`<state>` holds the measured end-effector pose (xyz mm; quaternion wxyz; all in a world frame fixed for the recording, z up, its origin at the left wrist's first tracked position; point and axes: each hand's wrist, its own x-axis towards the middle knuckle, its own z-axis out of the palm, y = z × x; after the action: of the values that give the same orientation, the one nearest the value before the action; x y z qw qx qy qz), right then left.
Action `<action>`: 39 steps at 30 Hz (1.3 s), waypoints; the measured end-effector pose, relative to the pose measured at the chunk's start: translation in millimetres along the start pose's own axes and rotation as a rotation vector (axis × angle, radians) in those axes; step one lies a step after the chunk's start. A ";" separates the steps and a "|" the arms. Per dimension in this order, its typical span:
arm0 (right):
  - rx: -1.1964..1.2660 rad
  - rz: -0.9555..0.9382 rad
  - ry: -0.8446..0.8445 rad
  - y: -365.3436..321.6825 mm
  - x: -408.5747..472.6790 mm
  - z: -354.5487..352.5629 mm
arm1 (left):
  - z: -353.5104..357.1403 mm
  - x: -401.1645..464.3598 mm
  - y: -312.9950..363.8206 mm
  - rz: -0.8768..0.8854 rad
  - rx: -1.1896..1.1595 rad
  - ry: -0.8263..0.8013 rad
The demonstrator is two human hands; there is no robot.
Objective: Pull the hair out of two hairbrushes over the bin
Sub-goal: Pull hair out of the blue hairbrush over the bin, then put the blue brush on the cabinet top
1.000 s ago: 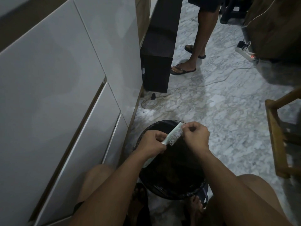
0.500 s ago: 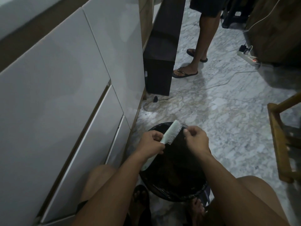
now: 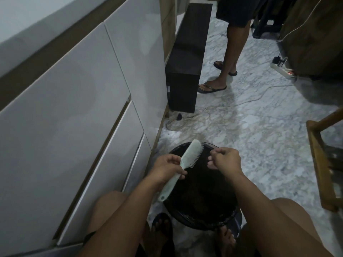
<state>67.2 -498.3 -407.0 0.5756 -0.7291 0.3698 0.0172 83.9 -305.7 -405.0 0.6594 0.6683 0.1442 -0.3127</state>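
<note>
Hairbrush (image 3: 187,160), pale, gripped by its handle in the left hand (image 3: 165,168) above the bin's (image 3: 230,216) far rim. Right hand (image 3: 222,159) has drawn clear of the bristles, fingertips pinched, likely on hair too fine to see.

A black bin (image 3: 202,201) is sitting open-topped on the marble floor (image 3: 259,138) between the person's 2 knees. The left hand (image 3: 167,167) is holding a pale hairbrush (image 3: 182,164) tilted across the bin's left half, while the right hand (image 3: 225,158) is hovering just beside its bristles, leaving a narrow gap between them above the opening. White cabinet doors (image 3: 74,117) are closing off the whole left side near the bin. Ahead, a dark box (image 3: 185,62), a loose cable (image 3: 185,119) and a standing person's legs (image 3: 228,58) are blocking the floor. A wooden chair frame (image 3: 319,164) is standing to the right, well apart.
</note>
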 end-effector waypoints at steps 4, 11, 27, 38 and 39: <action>-0.341 -0.136 -0.113 -3.7 -14.7 -0.6 | -2.7 -9.3 10.8 0.011 -0.146 0.041; -0.209 -0.323 -0.354 -26.0 -65.7 -4.8 | -5.3 -20.9 36.0 0.074 -0.284 0.081; -0.206 -0.818 -0.069 -144.9 -148.1 -27.7 | 9.8 -130.9 173.3 0.852 0.308 0.690; -0.262 -1.010 -0.148 -264.0 -203.3 -25.9 | -47.9 -199.9 259.2 0.962 1.030 0.787; -0.260 -1.027 -0.157 -271.4 -207.6 -21.2 | -56.8 -204.0 265.5 0.956 1.044 0.795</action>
<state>59.7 -391.2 -81.9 0.4408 -0.8780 -0.0839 -0.1667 101.9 -229.2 -74.6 0.2243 0.9403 -0.0980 0.2365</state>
